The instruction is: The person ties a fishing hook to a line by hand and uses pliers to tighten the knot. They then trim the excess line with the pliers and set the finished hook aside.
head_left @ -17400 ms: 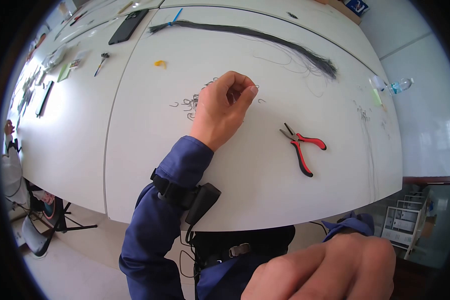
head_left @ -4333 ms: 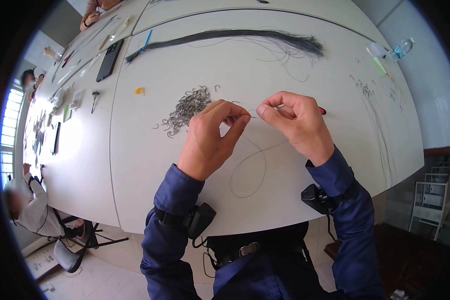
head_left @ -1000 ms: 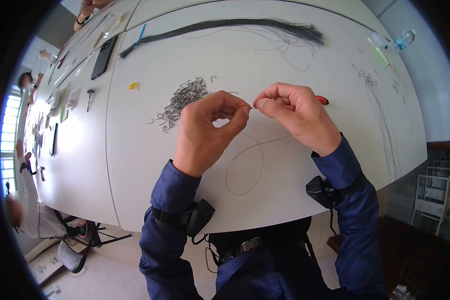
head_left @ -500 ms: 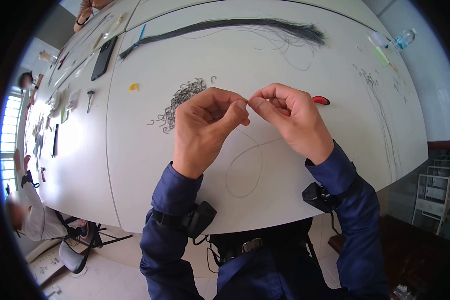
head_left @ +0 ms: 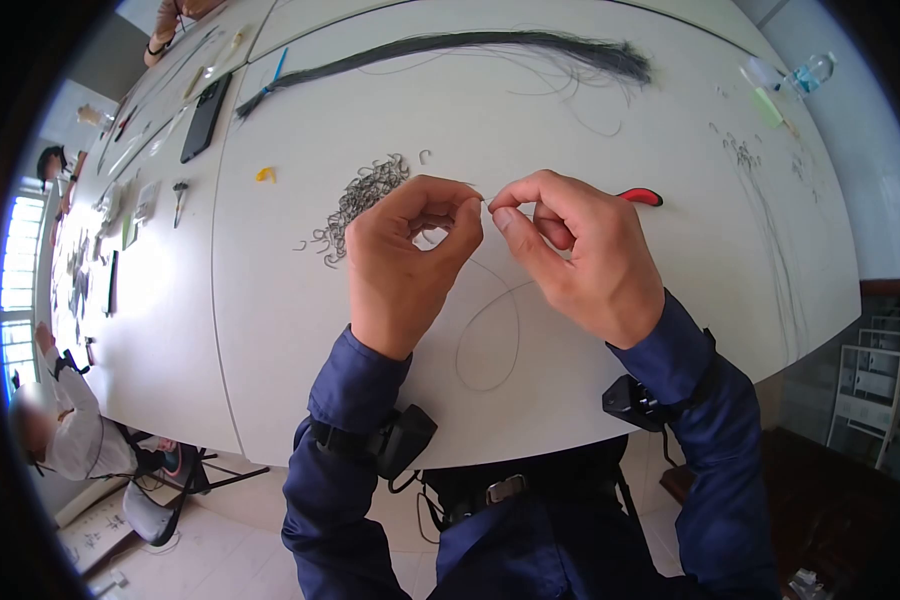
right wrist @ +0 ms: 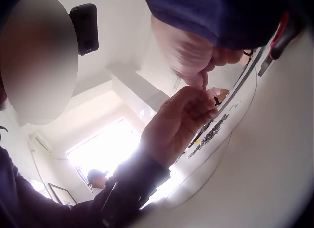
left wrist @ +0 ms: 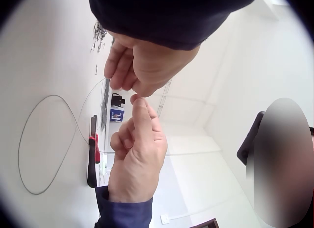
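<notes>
My left hand and right hand meet fingertip to fingertip above the table, both with thumb and forefinger pinched. A thin grey fishing line hangs in a wide loop below them. Its upper ends run up to the two hands. The left fingertips pinch a tiny fish hook, mostly hidden; the right fingertips pinch the line close beside it. Left of my left hand lies a heap of loose fish hooks. Behind my right hand, red-and-black pliers lie on the table, only a handle showing in the head view.
A long bundle of dark line lies across the back. At the right are hooks with lines attached and a plastic bottle. A phone and a small yellow piece lie at the left. Another person sits at the left.
Over the last second both hands have shifted slightly left, fingertips staying close together. Earlier, the left hand was over the hooks and no line loop showed; the pliers lay in full view.
</notes>
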A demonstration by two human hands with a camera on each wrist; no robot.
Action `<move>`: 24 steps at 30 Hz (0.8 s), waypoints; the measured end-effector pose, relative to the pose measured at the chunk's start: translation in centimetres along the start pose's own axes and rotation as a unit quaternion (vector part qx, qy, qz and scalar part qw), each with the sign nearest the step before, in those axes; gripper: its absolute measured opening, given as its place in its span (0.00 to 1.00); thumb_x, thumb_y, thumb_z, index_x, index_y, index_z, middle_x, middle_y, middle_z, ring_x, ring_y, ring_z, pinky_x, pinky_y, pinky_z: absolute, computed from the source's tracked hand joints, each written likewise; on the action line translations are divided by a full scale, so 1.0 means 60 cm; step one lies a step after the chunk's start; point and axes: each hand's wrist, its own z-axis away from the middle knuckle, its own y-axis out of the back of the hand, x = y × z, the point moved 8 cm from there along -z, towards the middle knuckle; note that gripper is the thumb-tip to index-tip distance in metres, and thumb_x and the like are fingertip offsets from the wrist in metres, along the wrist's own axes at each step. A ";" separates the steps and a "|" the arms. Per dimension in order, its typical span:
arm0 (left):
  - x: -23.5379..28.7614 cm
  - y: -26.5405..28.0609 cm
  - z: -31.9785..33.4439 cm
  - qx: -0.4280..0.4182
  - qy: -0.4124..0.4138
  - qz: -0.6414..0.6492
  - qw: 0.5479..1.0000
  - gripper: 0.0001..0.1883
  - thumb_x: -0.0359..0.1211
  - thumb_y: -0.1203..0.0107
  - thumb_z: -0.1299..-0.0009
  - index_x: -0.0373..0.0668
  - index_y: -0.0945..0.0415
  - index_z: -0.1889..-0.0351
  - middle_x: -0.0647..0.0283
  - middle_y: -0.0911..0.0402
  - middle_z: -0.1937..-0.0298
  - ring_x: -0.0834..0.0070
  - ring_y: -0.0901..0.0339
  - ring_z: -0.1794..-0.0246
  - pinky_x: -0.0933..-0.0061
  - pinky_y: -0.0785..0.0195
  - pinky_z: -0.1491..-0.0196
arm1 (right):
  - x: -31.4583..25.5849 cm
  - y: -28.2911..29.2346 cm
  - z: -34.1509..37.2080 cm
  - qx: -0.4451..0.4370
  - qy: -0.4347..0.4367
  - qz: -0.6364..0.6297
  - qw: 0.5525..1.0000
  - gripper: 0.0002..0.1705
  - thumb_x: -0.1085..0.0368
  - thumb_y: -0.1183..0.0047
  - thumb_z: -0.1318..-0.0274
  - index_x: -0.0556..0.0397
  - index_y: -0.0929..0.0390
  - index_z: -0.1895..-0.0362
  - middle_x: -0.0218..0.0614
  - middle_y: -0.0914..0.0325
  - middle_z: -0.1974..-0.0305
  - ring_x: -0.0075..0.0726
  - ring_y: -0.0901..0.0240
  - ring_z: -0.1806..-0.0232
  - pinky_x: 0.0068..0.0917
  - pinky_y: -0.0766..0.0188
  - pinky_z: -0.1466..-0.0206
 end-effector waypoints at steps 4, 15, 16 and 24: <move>0.003 -0.008 0.002 -0.014 -0.020 -0.036 0.999 0.04 0.25 0.37 0.36 0.34 0.17 0.64 0.64 0.14 0.69 0.81 0.18 0.68 0.78 0.25 0.57 | 0.010 0.006 -0.003 0.002 -0.014 -0.010 1.000 0.05 0.68 0.41 0.37 0.56 0.19 0.60 0.22 0.46 0.82 0.17 0.51 0.80 0.22 0.50 0.76; 0.007 -0.022 0.005 -0.058 -0.021 -0.036 0.997 0.03 0.24 0.37 0.37 0.34 0.18 0.66 0.65 0.15 0.71 0.81 0.18 0.69 0.79 0.25 0.58 | 0.038 0.006 -0.009 -0.033 -0.105 -0.056 0.992 0.07 0.65 0.41 0.35 0.56 0.18 0.59 0.19 0.47 0.82 0.14 0.53 0.78 0.20 0.51 0.76; 0.006 -0.023 0.005 -0.063 -0.021 -0.036 0.997 0.03 0.24 0.37 0.37 0.34 0.18 0.66 0.65 0.15 0.71 0.82 0.18 0.69 0.79 0.25 0.58 | 0.041 0.006 -0.009 -0.038 -0.116 -0.058 0.991 0.08 0.65 0.41 0.35 0.57 0.18 0.59 0.18 0.47 0.81 0.13 0.53 0.78 0.20 0.52 0.76; 0.017 -0.026 0.009 -0.080 -0.002 0.029 0.996 0.04 0.25 0.38 0.32 0.33 0.18 0.62 0.65 0.15 0.69 0.82 0.18 0.67 0.78 0.24 0.56 | 0.081 -0.010 -0.011 -0.048 -0.138 -0.190 0.971 0.11 0.62 0.41 0.36 0.59 0.17 0.61 0.21 0.30 0.81 0.12 0.40 0.78 0.18 0.42 0.74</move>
